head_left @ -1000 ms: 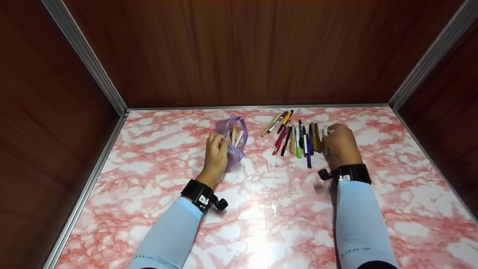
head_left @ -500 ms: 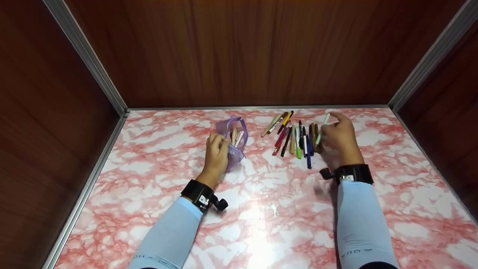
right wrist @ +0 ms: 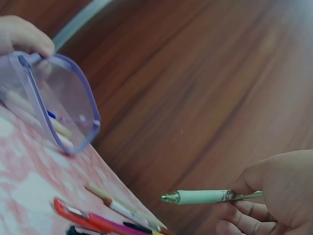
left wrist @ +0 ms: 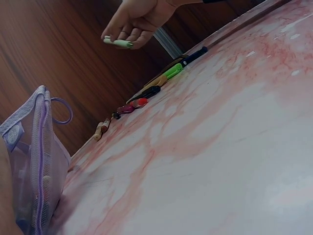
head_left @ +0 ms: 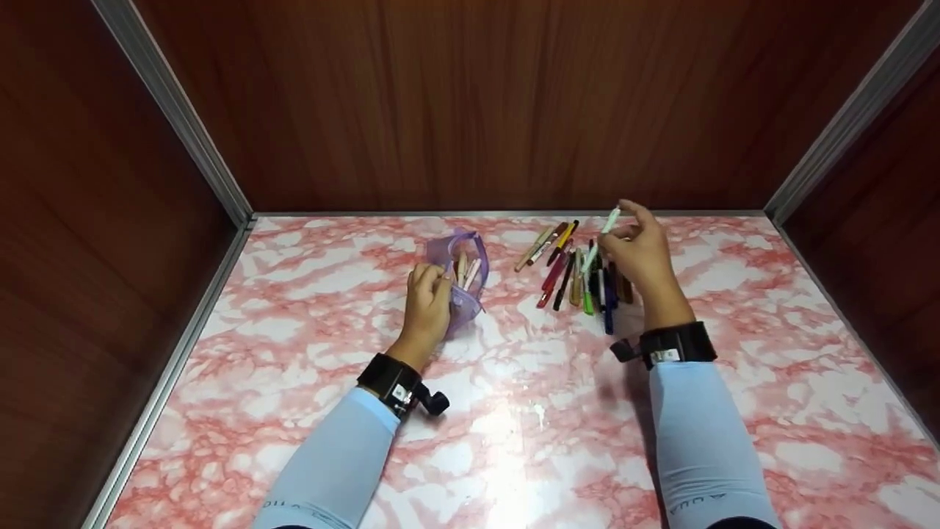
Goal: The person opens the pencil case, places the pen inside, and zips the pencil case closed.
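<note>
A purple mesh pencil pouch [head_left: 463, 308] stands unzipped on the table, several pens showing inside it. My left hand [head_left: 427, 294] pinches the pouch's near-left edge and keeps its mouth apart. Raised above the row of pens, my right hand [head_left: 640, 246] pinches a pale green pen [head_left: 601, 239] between thumb and fingers. In the right wrist view the pale green pen [right wrist: 203, 196] points its clear tip left, toward the open pouch [right wrist: 61, 105]. The left wrist view shows the right hand [left wrist: 139, 19] holding it well over the tabletop.
Several loose pens and markers lie right of the pouch, among them a red pen [head_left: 545, 295], a green-capped pen [head_left: 588, 303] and a yellow one [head_left: 565, 234]. Wood-grain panels [head_left: 470, 110] wall the pink marbled table [head_left: 514, 426] at the back and sides.
My right hand has picked up the pale green pen from the right end of the row, lifted it and moved left with it. The left hand stays at the pouch.
</note>
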A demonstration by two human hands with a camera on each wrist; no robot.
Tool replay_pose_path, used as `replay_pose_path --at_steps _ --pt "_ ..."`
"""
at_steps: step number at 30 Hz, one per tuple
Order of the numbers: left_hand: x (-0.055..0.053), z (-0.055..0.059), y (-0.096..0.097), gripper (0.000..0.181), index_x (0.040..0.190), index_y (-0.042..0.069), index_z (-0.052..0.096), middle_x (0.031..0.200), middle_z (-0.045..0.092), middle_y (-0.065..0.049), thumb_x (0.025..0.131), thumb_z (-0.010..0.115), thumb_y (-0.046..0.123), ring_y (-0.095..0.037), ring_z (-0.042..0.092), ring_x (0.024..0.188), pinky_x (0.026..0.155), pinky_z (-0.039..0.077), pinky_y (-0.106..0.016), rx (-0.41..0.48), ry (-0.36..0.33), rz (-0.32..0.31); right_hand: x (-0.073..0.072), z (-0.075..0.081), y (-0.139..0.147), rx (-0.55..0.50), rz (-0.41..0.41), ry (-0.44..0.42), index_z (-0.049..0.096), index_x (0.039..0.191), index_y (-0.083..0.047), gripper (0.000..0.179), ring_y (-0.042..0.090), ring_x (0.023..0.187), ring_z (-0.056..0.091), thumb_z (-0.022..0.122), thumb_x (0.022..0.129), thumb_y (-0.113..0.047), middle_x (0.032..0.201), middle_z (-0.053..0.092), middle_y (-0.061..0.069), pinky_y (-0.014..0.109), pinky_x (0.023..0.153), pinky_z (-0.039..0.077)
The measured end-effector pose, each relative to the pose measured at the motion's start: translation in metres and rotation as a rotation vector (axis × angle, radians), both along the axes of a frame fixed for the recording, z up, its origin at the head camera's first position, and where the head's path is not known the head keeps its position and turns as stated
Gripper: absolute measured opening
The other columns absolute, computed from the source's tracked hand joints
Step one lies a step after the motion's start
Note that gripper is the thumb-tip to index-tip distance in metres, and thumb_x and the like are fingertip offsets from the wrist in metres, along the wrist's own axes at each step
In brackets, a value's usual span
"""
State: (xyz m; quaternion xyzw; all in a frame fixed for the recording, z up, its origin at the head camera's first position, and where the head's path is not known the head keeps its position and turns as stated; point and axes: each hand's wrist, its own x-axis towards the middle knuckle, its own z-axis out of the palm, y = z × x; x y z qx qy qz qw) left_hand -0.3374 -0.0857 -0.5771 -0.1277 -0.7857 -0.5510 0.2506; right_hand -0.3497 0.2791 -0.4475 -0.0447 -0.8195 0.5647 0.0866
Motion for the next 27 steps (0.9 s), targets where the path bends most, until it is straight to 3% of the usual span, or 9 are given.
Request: replay_pose_path --at_steps 3,6,7,13,17,19,23,27 --pt "0.011 0.014 0.001 0.019 0.098 0.0 0.064 0.106 0.055 -0.012 0.109 0.058 0.013 -0.029 0.052 0.11 0.1 0.043 -0.04 0.023 -0.009 -0.015 0.001 0.003 -0.014 -0.033 0.018 0.013 0.042 0.172 -0.015 0.079 0.011 0.081 0.074 0.073 0.1 -0.005 0.094 0.073 -0.006 0.03 0.082 0.067" --pt "0.01 0.012 -0.001 0.02 0.097 0.002 0.064 0.105 0.054 -0.012 0.111 0.057 0.016 -0.029 0.051 0.11 0.1 0.043 -0.038 0.038 0.018 -0.023 0.002 0.004 -0.028 -0.083 0.038 0.041 0.044 0.169 -0.013 0.076 0.011 0.083 0.074 0.073 0.1 -0.002 0.093 0.073 -0.004 0.028 0.082 0.067" --pt "0.015 0.019 0.0 0.022 0.098 0.0 0.064 0.106 0.054 -0.013 0.111 0.056 0.016 -0.031 0.051 0.11 0.1 0.043 -0.04 0.046 0.016 -0.031 0.001 0.004 -0.033 -0.108 0.049 0.056 0.044 0.167 -0.011 0.075 0.011 0.083 0.074 0.073 0.099 0.0 0.092 0.073 -0.004 0.028 0.081 0.067" --pt "0.016 0.019 0.0 0.021 0.097 0.001 0.065 0.105 0.053 -0.012 0.111 0.057 0.015 -0.031 0.05 0.11 0.1 0.042 -0.039 0.046 0.0 -0.026 0.001 0.003 -0.058 -0.22 0.111 0.103 0.045 0.163 -0.008 0.071 0.014 0.079 0.075 0.071 0.099 0.006 0.085 0.073 -0.004 0.029 0.078 0.067" --pt "0.016 0.018 0.001 0.021 0.097 0.002 0.065 0.105 0.054 -0.011 0.111 0.058 0.015 -0.029 0.051 0.109 0.1 0.042 -0.037 0.044 -0.004 -0.019 0.0 -0.004 -0.077 -0.257 0.103 0.098 0.045 0.162 -0.01 0.069 0.013 0.079 0.076 0.074 0.101 0.002 0.088 0.074 -0.006 0.03 0.078 0.067" --pt "0.019 0.024 0.002 0.021 0.097 0.0 0.065 0.106 0.054 -0.014 0.111 0.057 0.014 -0.03 0.051 0.111 0.101 0.042 -0.039 0.034 -0.033 -0.021 -0.001 -0.007 -0.088 -0.291 0.096 0.108 0.045 0.161 -0.009 0.068 0.011 0.076 0.076 0.075 0.101 0.003 0.088 0.074 -0.006 0.028 0.074 0.066" --pt "0.021 0.028 0.003 0.022 0.098 -0.002 0.064 0.107 0.054 -0.016 0.112 0.056 0.013 -0.03 0.05 0.111 0.1 0.042 -0.039 0.009 -0.059 -0.02 -0.002 -0.014 -0.112 -0.383 0.114 0.155 0.044 0.159 -0.005 0.07 0.015 0.071 0.078 0.074 0.098 0.011 0.086 0.074 0.0 0.029 0.066 0.066" --pt "0.023 0.031 0.004 0.02 0.098 -0.001 0.065 0.108 0.055 -0.016 0.112 0.056 0.011 -0.03 0.051 0.112 0.101 0.043 -0.039 0.005 -0.06 -0.019 -0.001 -0.024 -0.132 -0.388 0.129 0.145 0.043 0.159 -0.004 0.073 0.02 0.073 0.081 0.074 0.095 0.014 0.09 0.078 0.009 0.034 0.069 0.069"
